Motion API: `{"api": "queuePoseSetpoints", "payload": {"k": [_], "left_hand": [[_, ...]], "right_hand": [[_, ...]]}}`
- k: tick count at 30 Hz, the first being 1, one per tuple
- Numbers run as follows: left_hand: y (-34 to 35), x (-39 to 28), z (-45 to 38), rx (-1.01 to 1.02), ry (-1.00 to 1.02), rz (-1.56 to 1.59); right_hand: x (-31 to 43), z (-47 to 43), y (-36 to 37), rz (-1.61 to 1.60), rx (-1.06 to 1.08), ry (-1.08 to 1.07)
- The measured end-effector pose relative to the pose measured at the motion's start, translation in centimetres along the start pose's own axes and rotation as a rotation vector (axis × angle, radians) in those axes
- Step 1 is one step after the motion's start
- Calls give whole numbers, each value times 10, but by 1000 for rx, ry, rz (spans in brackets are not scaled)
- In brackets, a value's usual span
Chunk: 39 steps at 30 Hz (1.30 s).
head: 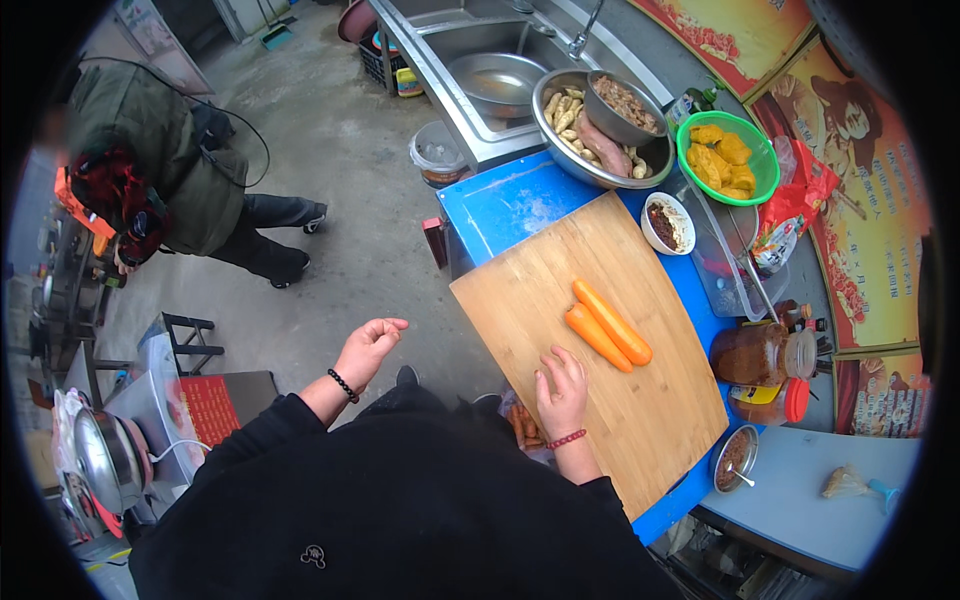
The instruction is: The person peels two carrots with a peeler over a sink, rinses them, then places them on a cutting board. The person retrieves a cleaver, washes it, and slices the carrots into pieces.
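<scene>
Two peeled carrots (613, 322) lie side by side on a wooden cutting board (517, 300), which rests on a blue table (495, 202). Over the near edge of the board is my right hand (562, 390), empty with its fingers apart, close to the carrots but not on them. My left hand (369, 349) hangs in the air over the floor, left of the board. Its fingers are curled and nothing shows in them; whether they are fully closed is unclear. Below the board's near edge, a plastic bag of carrots (523, 427) shows partly behind my right hand.
Behind the board stand a steel bowl (577, 169) with peanuts and meat, a green basket (776, 161), a white bowl (667, 223) and a plastic bin (724, 289). Jars (750, 352) line the right side. A steel sink (480, 45) is beyond. Another person (165, 157) stands at left.
</scene>
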<state>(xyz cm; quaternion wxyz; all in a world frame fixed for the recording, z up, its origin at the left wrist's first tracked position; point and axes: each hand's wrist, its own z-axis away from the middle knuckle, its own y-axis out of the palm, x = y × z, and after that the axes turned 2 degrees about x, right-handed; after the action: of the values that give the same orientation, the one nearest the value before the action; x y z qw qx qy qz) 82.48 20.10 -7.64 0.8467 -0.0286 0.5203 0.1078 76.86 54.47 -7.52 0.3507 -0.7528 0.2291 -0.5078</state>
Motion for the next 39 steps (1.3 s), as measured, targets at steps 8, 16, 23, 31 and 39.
{"api": "queuePoseSetpoints", "payload": {"k": [8, 16, 23, 31, 39], "left_hand": [[-122, -6, 12, -85, 56, 106], [-216, 14, 25, -425, 61, 181], [-270, 16, 18, -603, -8, 289], [-342, -14, -10, -820, 6, 351], [-398, -21, -25, -963, 18, 446]], "right_hand": [[97, -61, 96, -174, 241, -130], [162, -119, 165, -195, 498, -320], [170, -190, 223, -144, 653, -375], [190, -317, 327, -140, 777, -442], [290, -443, 436, -149, 904, -689]]}}
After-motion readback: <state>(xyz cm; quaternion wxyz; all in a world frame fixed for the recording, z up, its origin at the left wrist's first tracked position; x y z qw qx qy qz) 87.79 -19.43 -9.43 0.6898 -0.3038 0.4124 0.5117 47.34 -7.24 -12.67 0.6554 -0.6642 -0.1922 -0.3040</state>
